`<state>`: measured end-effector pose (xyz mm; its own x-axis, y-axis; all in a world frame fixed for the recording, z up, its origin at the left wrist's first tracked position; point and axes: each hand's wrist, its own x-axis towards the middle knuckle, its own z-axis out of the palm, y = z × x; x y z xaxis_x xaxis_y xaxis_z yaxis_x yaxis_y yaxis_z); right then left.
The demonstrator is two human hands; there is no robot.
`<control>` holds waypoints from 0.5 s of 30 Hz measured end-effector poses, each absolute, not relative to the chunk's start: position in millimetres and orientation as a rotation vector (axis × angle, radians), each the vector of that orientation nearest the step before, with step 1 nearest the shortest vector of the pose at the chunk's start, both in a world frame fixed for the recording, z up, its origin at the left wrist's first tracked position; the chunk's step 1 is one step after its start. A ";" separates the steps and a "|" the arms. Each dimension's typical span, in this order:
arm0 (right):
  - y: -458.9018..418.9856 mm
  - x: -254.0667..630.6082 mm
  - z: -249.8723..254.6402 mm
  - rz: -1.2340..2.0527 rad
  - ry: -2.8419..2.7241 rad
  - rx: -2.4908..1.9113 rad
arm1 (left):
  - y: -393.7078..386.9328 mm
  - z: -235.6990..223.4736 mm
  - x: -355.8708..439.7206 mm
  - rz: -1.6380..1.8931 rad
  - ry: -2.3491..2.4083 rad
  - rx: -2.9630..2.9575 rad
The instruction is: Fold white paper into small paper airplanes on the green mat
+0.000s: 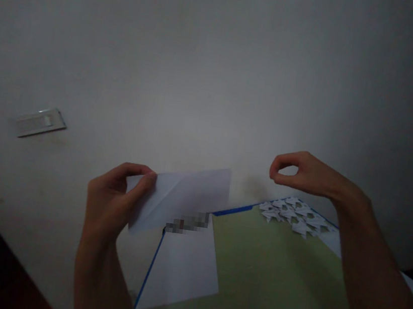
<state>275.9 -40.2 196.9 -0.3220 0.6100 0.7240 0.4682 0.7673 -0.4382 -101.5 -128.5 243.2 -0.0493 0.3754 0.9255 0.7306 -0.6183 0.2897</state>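
My left hand [115, 198] is raised in front of the wall and pinches the left end of a folded white sheet of paper [185, 197], thumb and fingers closed on it. The sheet shows a diagonal crease and juts out to the right. My right hand [299, 173] is lifted at the right, apart from the paper, with thumb and forefinger curled into a ring and nothing visible between them. Below both hands lies a flat white sheet [184, 268] on a green table top [273, 280] with a blue edge.
A pile of several small folded white paper shapes [293, 214] lies at the table's far corner, under my right hand. A white wall [202, 73] fills the background, with a switch plate [39, 122] at the left. The room is dim.
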 end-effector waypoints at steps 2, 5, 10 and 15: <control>-41.8 272.0 200.0 0.087 -1.881 -0.779 | -131.8 244.3 -96.1 -1.632 -1.214 -1.984; -53.6 254.3 208.4 0.049 -1.880 -0.670 | -132.2 245.2 -72.3 -1.447 -1.172 -2.111; -75.4 215.3 216.0 0.257 -2.107 -0.513 | -128.3 243.6 -23.4 -1.283 -1.053 -2.277; -66.9 208.2 212.7 0.432 -2.129 -0.498 | -128.0 241.8 -13.4 -1.285 -1.076 -2.425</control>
<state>208.2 -66.9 212.7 -0.5310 0.4970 0.6863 0.1905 0.8592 -0.4749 -13.4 -128.0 241.8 0.3595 0.5110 0.7808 0.6790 -0.7172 0.1568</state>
